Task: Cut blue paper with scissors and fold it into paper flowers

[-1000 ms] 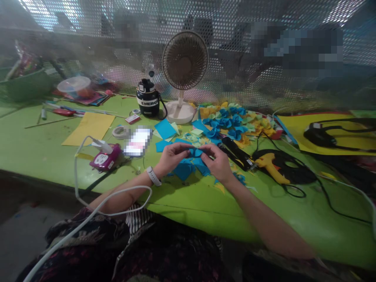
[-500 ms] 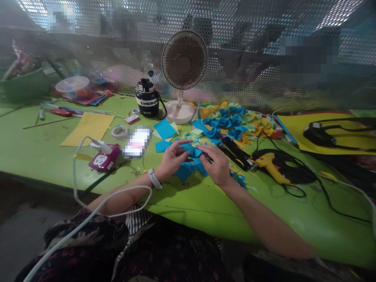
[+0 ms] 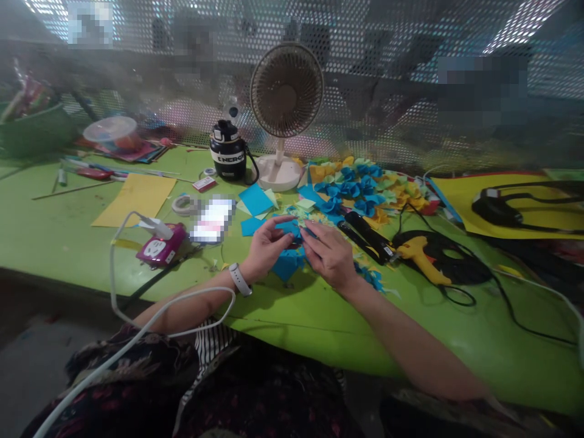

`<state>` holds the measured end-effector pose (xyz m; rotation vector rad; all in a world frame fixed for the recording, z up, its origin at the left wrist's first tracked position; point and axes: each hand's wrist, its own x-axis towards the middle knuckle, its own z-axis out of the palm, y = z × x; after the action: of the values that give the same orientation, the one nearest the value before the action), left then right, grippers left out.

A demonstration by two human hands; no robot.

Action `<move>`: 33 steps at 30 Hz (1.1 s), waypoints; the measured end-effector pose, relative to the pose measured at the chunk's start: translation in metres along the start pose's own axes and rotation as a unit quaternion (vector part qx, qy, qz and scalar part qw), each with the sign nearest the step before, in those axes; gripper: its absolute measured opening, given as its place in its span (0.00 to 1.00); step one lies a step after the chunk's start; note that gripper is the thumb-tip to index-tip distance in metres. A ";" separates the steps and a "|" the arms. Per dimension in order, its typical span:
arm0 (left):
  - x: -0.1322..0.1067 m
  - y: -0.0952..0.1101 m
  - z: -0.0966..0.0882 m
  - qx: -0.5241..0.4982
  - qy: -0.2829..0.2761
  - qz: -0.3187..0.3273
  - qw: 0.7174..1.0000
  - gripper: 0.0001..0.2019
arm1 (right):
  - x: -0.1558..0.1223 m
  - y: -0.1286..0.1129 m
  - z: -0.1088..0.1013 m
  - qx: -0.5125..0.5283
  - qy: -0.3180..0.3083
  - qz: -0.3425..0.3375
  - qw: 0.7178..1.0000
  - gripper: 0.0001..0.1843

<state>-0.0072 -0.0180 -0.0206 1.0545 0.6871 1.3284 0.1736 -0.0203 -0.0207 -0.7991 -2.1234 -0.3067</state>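
Two hands, L hand (image 3: 267,246) & R hand (image 3: 331,255), pinch blue paper piece (image 3: 292,229) over green table (image 3: 68,234).

**Bright Craft Colours**

The table (image 3: 68,231) is lime green. Before the beige fan (image 3: 286,91) lies blue paper (image 3: 287,263). Right of the fan are a blue, yellow and pale-green flower pile (image 3: 365,188) and a yellow glue gun (image 3: 422,258). Left of it are a yellow sheet (image 3: 134,198) and a magenta socket block (image 3: 157,250).

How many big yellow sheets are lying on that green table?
2. One yellow sheet lies at the left, beyond the pink socket; the other yellow sheet lies at the right, under black cables. Others may be hidden.
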 end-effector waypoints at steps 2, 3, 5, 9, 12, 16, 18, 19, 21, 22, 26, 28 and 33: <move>-0.001 0.004 0.001 0.014 -0.002 0.004 1.000 0.25 | 0.001 0.001 -0.001 -0.005 0.008 -0.002 1.000 0.19; -0.001 0.005 0.001 0.023 -0.006 0.004 1.000 0.25 | 0.001 0.001 -0.001 -0.006 0.014 0.003 1.000 0.19; -0.001 0.006 0.001 0.040 -0.019 0.003 0.999 0.25 | 0.001 0.002 -0.003 -0.008 0.025 0.015 1.000 0.17; 0.001 0.002 -0.002 0.072 -0.025 0.021 0.997 0.21 | 0.001 -0.001 -0.005 0.009 0.025 0.048 0.999 0.14; 0.003 -0.004 -0.007 0.124 -0.019 0.066 0.990 0.16 | 0.002 -0.005 -0.004 0.063 0.035 0.097 0.993 0.13; 0.003 -0.006 -0.013 0.232 -0.019 0.132 0.964 0.10 | 0.004 -0.011 -0.001 0.125 0.049 0.161 0.978 0.10; 0.003 -0.005 -0.013 0.240 -0.019 0.128 0.962 0.10 | 0.006 -0.012 -0.002 0.150 0.048 0.186 0.970 0.09; 0.004 -0.005 -0.013 0.222 -0.016 0.112 0.968 0.10 | 0.007 -0.012 -0.002 0.166 0.050 0.204 0.963 0.09; 0.006 -0.002 -0.012 0.160 -0.004 0.060 0.985 0.12 | 0.009 -0.011 -0.005 0.209 0.061 0.249 0.943 0.11; 0.007 0.000 -0.012 0.126 0.005 0.032 0.992 0.13 | 0.009 -0.009 -0.006 0.233 0.072 0.273 0.931 0.11; 0.012 0.005 -0.012 0.024 0.031 -0.041 0.998 0.18 | 0.012 -0.004 -0.008 0.294 0.092 0.323 0.895 0.10; 0.013 0.007 -0.012 -0.007 0.038 -0.065 0.997 0.19 | 0.012 -0.003 -0.008 0.304 0.086 0.333 0.889 0.10; 0.011 0.010 -0.012 -0.038 0.044 -0.094 0.994 0.20 | 0.012 -0.004 -0.005 0.317 0.078 0.343 0.881 0.10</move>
<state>-0.0203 -0.0051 -0.0146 0.8524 0.7752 1.2327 0.1688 -0.0205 -0.0077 -1.0072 -1.5045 0.6498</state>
